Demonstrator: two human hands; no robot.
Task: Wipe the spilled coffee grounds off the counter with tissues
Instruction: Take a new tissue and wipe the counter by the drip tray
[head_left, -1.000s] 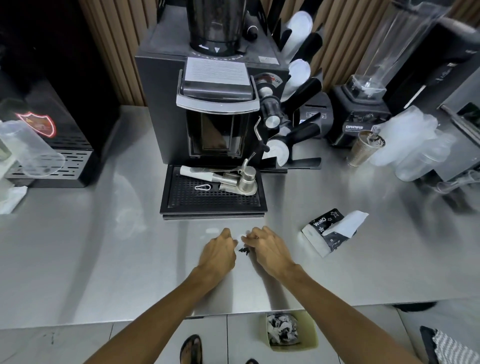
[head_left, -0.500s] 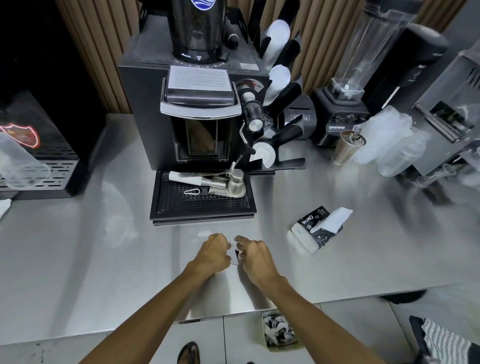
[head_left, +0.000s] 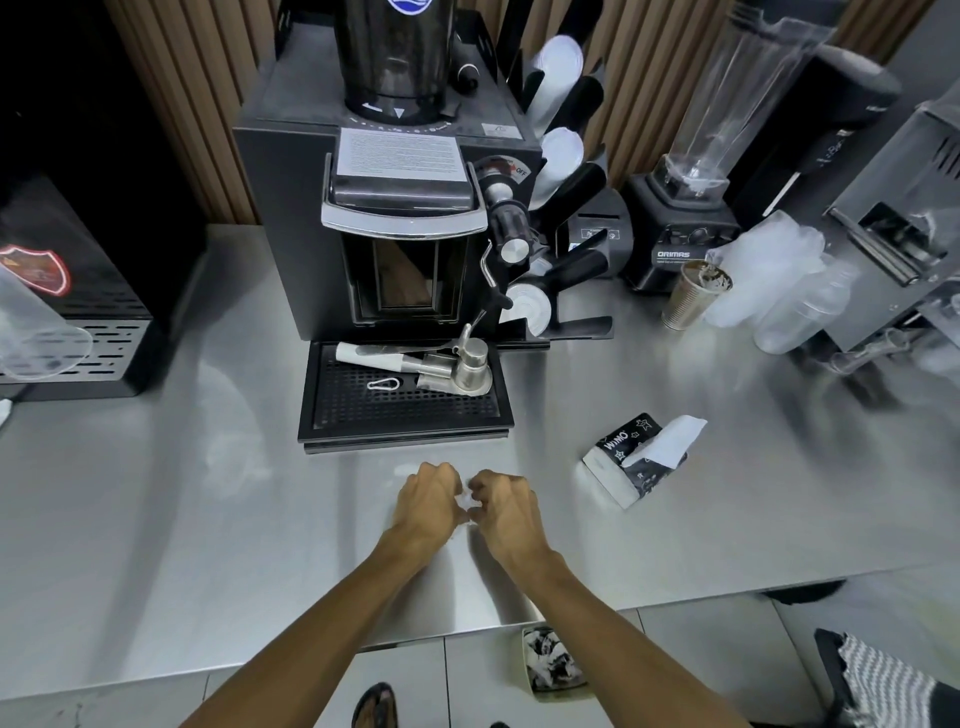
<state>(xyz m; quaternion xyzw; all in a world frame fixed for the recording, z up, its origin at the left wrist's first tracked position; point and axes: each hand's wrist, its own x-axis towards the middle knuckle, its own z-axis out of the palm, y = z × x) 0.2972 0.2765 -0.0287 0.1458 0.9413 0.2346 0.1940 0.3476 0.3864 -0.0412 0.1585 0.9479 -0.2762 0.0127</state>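
My left hand (head_left: 428, 506) and my right hand (head_left: 506, 514) rest knuckles-up and almost touching on the steel counter (head_left: 208, 519), just in front of the coffee machine's drip tray (head_left: 405, 410). Both have their fingers curled inward. A small white bit of tissue (head_left: 469, 500) shows in the gap between them, and both hands seem to gather it. The coffee grounds are hidden under the hands. A black tissue pack (head_left: 631, 465) with a white sheet sticking out lies on the counter to the right of my right hand.
The coffee machine (head_left: 395, 208) stands behind the hands, with a metal portafilter on its tray. A blender (head_left: 691, 218), a paper cup (head_left: 693, 301) and plastic cups crowd the back right. Below the counter edge stands a small bin (head_left: 550, 667) with crumpled tissues.
The hands have drawn closer together, covering the dark grounds that showed between them a second ago. The camera view shifted slightly.
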